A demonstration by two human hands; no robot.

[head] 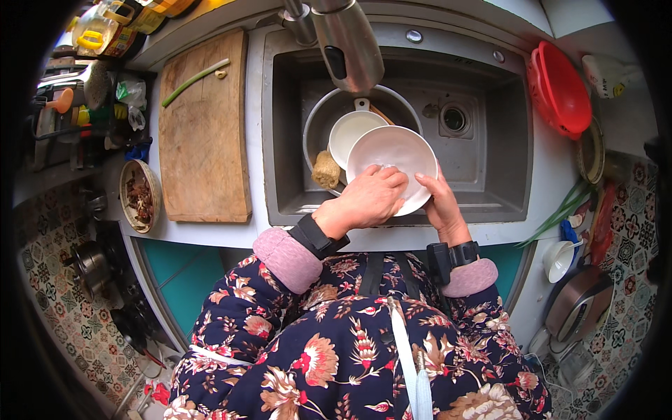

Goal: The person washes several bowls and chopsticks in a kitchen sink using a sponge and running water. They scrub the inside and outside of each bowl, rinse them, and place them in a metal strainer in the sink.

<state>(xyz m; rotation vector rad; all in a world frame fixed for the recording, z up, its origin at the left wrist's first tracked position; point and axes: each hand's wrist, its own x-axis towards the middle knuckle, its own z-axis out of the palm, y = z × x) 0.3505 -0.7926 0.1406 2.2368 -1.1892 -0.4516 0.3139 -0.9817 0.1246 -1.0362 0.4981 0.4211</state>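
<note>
A white bowl [388, 149] is tilted over the front of the sink, its inside facing me. My right hand [443, 202] grips its right rim, with the thumb over the edge. Inside the bowl, the fingers of my left hand [367, 197] rest against the lower wall; its palm is hidden. Below lies a large metal basin [314, 123] in the sink. It holds a smaller white bowl [350, 134] with a handle tab, and wooden sticks [380, 114] partly covered by the bowls. A loofah sponge [326, 170] sits at the basin's front left rim.
A faucet [349, 47] overhangs the grey sink [488, 173]. Left is a wooden cutting board [205, 152] bearing a green onion stalk [194, 81], beside a bowl of dark dried pieces [140, 197]. Red plastic baskets [564, 89] and green onions [559, 210] are right.
</note>
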